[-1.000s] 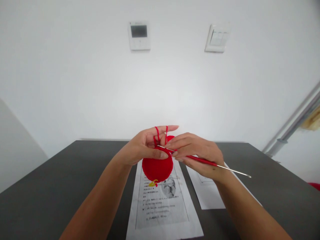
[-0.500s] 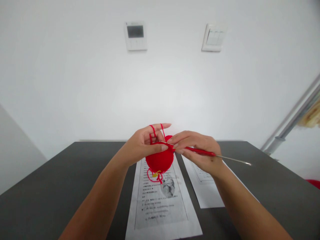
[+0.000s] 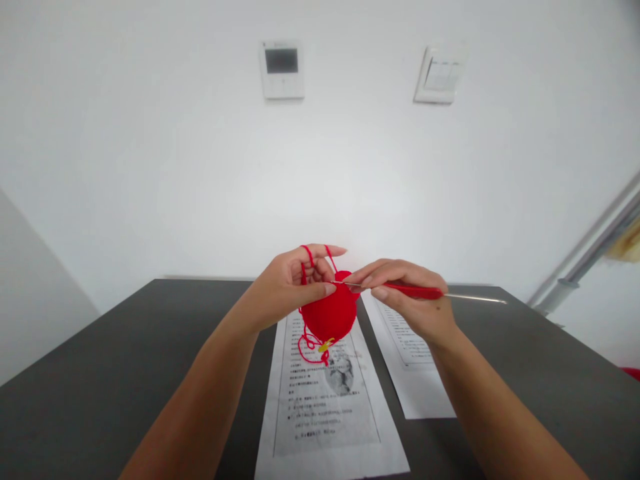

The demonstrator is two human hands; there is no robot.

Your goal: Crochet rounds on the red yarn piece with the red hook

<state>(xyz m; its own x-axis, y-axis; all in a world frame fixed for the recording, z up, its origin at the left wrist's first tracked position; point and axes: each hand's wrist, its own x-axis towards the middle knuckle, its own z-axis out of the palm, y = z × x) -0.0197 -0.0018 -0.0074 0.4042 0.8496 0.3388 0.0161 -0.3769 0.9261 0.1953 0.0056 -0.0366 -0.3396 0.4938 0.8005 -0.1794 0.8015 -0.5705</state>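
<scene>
Pinched in my left hand is a rounded red crochet piece, my thumb lying along its top edge. Red yarn loops around my raised left index finger and runs down to the piece. My right hand grips a crochet hook by its red handle, its thin metal tip at the top edge of the work by my left thumb. From the bottom of the piece hang a small yellow stitch marker and a curled yarn tail.
On the dark table lie a printed sheet under the work and a second sheet to its right. Behind stands a white wall with a panel and a light switch. A grey pole slants at the right.
The hook has turned nearer to level, and my right hand has drawn slightly right, away from my left thumb. The whole view has shifted a little.
</scene>
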